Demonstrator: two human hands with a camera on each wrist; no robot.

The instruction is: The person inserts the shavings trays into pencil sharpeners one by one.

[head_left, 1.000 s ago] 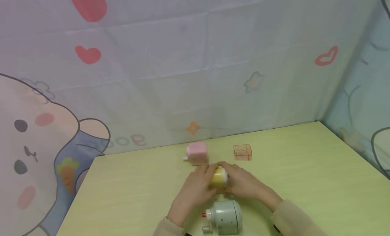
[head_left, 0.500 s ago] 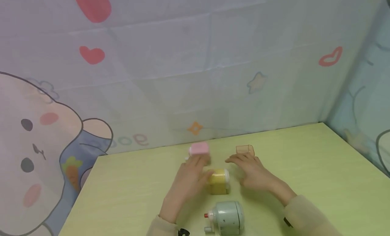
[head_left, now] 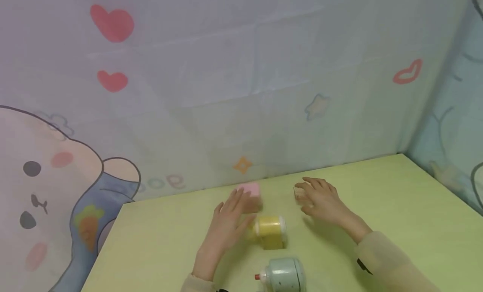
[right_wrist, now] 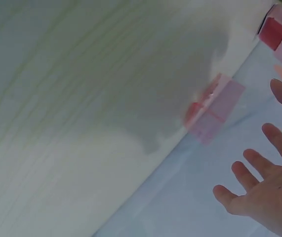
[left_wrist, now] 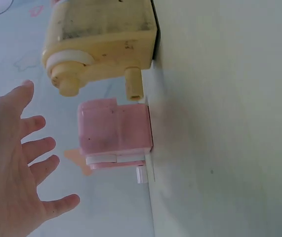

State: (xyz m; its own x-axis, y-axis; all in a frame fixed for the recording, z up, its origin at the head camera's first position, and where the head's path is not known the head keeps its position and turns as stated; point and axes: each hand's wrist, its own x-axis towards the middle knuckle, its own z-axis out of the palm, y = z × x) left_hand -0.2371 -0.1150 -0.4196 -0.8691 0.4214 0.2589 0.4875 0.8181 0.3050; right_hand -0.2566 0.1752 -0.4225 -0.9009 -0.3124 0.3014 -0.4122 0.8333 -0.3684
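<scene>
A pink crank pencil sharpener [head_left: 255, 191] stands at the back of the table, partly covered by my left hand [head_left: 225, 228] in the head view. That hand has its fingers spread and holds nothing; the left wrist view shows a gap between it and the sharpener. My right hand [head_left: 325, 205] hovers with loosely bent fingers over a small see-through pink shavings drawer [right_wrist: 219, 107], grasping nothing. Between and nearer than the hands sits a yellow crank sharpener [head_left: 272, 234]. In the right wrist view, the pink sharpener has a square red opening on one side.
Closest to the person is a pale green crank sharpener [head_left: 284, 276], cut off by the frame's lower edge. Behind the yellow-green table [head_left: 162, 237] hangs a printed cloth [head_left: 211, 86], with another at the right side.
Both hands have come off the yellow sharpener, which stays on the table. The left has moved forward to the pink sharpener, the right forward and rightward over the drawer.
</scene>
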